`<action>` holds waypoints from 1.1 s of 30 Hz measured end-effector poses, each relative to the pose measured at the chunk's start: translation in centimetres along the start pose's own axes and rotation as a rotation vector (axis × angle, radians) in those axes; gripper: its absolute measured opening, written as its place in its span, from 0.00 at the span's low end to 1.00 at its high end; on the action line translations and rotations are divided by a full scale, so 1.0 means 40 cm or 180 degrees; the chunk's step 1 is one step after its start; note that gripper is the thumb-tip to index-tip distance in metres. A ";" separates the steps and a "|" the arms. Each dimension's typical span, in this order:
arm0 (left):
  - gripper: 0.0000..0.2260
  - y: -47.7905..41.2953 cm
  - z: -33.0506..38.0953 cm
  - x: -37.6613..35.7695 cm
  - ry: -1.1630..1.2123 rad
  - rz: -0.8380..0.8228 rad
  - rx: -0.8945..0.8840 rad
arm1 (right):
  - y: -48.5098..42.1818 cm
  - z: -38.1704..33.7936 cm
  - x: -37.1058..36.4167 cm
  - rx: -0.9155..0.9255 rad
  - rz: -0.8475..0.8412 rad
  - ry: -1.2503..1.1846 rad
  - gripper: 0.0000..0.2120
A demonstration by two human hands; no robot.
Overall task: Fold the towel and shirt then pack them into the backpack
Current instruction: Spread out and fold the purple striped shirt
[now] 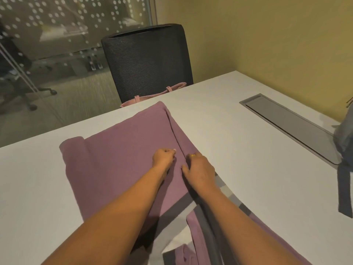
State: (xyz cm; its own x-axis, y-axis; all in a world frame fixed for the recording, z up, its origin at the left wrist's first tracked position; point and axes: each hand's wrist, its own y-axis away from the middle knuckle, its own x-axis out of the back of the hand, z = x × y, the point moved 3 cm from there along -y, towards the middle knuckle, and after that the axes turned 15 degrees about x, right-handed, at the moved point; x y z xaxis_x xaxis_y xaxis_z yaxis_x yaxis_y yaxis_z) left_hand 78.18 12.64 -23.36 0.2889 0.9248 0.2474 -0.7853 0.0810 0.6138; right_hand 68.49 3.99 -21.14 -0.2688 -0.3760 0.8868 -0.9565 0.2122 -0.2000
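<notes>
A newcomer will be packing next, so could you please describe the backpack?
Start at the white table and follow it to its right edge, past the grey inset panel. The backpack sits there, cut off by the frame; it is grey with a hanging strap, unlike the pink bag on the chair.

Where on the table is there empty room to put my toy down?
The white table is bare left of the purple towel, out to its edge. Also bare: between towel and grey cover plate, and from the striped cloth to the backpack. Crowded in the middle, where left hand and right hand rest on the towel.
</notes>
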 end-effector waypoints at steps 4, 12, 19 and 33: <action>0.14 -0.060 0.048 0.001 0.0014 0.0055 0.0002 | -0.034 0.019 -0.035 0.0108 0.0079 0.0379 0.11; 0.10 -0.135 0.140 0.023 -0.0061 -0.0040 0.0207 | -0.052 0.028 -0.044 0.0140 0.0457 -0.0606 0.12; 0.21 -0.185 0.204 0.038 0.0344 0.0237 0.0158 | -0.022 0.018 -0.070 0.0785 0.0282 -0.0937 0.09; 0.27 -0.266 0.209 0.240 -0.1043 0.1689 -0.1035 | -0.019 0.017 -0.081 0.1055 -0.0072 -0.0831 0.11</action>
State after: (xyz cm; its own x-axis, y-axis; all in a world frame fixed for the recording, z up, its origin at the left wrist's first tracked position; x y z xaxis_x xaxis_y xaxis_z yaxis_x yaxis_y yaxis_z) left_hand 93.88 17.54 -21.23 -0.0687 0.7147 0.6960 -0.9750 -0.1960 0.1050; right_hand 70.01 4.42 -24.14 -0.2262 -0.6022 0.7656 -0.9357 -0.0843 -0.3427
